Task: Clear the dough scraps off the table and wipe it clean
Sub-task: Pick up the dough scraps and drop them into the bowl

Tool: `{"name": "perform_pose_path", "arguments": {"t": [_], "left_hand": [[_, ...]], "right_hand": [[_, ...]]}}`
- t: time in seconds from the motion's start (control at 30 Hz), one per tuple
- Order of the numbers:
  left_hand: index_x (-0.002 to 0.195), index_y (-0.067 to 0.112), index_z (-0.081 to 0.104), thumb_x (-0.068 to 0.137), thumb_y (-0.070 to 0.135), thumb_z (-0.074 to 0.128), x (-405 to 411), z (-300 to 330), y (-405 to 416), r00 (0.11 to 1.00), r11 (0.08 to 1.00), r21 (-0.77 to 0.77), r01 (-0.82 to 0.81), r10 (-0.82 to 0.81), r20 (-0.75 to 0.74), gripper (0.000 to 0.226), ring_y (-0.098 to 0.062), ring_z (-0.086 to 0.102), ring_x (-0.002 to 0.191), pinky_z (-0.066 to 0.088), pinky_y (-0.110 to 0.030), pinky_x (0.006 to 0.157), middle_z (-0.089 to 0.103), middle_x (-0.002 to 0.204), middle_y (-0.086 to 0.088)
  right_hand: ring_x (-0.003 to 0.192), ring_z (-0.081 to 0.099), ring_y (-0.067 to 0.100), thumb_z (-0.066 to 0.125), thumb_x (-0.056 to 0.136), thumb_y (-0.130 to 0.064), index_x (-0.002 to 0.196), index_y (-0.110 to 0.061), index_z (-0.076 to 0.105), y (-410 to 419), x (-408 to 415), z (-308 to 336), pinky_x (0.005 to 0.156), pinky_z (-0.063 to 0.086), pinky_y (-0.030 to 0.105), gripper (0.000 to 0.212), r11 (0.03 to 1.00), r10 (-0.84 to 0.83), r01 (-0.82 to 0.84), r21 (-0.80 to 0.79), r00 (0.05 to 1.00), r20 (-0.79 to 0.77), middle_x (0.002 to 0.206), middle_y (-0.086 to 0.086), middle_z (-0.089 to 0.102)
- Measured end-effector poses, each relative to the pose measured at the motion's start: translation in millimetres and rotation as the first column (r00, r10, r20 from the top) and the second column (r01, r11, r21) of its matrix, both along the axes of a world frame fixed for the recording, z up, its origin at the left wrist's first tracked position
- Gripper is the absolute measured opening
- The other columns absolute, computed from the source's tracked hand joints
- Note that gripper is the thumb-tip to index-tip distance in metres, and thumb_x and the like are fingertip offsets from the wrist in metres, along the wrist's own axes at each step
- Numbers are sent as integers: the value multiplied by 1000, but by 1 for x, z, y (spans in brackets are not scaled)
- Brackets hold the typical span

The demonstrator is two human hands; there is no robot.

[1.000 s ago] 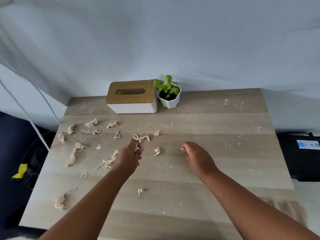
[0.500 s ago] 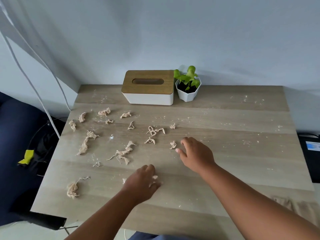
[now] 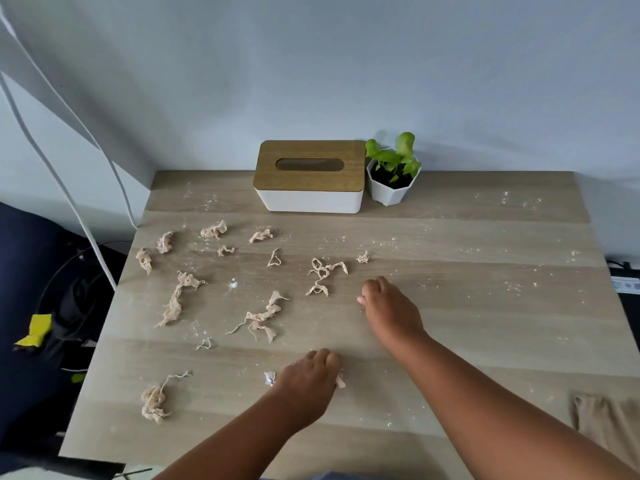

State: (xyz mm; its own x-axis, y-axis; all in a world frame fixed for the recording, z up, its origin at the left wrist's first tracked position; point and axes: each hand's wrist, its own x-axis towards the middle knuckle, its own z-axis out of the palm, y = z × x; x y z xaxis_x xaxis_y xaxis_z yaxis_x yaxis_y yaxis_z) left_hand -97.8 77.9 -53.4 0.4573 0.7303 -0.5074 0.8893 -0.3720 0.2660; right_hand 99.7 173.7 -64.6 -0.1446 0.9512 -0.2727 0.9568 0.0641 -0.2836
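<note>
Wooden table (image 3: 467,306), gathering step: dough scraps (image 3: 263,317) lay scattered left. Left hand (image 3: 308,382) pinched small scraps near; right hand (image 3: 388,310) curled, grip unclear. Next: collect remaining clumps.

Dough scraps (image 3: 263,317) litter the table's (image 3: 485,306) left half; tissue box (image 3: 309,176) behind, plant pot (image 3: 393,188) apparently touching its right

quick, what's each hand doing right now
Left hand: curled over small pale dough scraps on the light wooden table.
Right hand: curled; whether it holds anything cannot be told.
</note>
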Motion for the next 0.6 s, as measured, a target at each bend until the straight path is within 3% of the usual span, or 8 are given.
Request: {"name": "perform_pose_path", "arguments": {"t": [0.1, 0.3, 0.47, 0.6], "left_hand": [[129, 12, 47, 104, 26, 38, -4, 1, 8, 997, 1000, -2, -18, 18, 79, 30, -26, 55, 114, 47, -39, 87, 54, 126, -6], [123, 9, 51, 104, 20, 41, -16, 3, 32, 986, 999, 36, -7, 0, 168, 24, -28, 56, 109, 46, -40, 89, 57, 119, -8], [125, 8, 57, 99, 9, 44, -25, 7, 53, 969, 996, 85, -4, -17, 248, 29, -30, 56, 105, 49, -47, 88, 56, 115, -10], [117, 8, 62, 98, 11, 50, -27, 13, 73, 961, 987, 150, -48, 5, 278, 23, -35, 61, 103, 52, -46, 80, 59, 110, -11]], "right_hand": [[101, 63, 33, 45, 109, -28, 112, -8, 53, 1, -2, 2, 69, 47, 37, 22, 998, -58, 58, -12, 998, -19, 115, 11, 60], [103, 62, 30, 47, 104, -10, 114, -8, 51, 3, -5, 13, 70, 42, 32, 11, 990, -136, 134, -42, 989, -52, 119, 11, 60], [103, 59, 32, 45, 87, 8, 123, -9, 51, 5, -3, 17, 75, 46, 36, 41, 987, -154, 152, -51, 987, -38, 122, 12, 55], [100, 59, 33, 47, 90, 5, 123, -10, 52, 7, -3, 16, 72, 46, 36, 36, 984, -179, 178, -20, 982, -60, 120, 11, 55]]}}
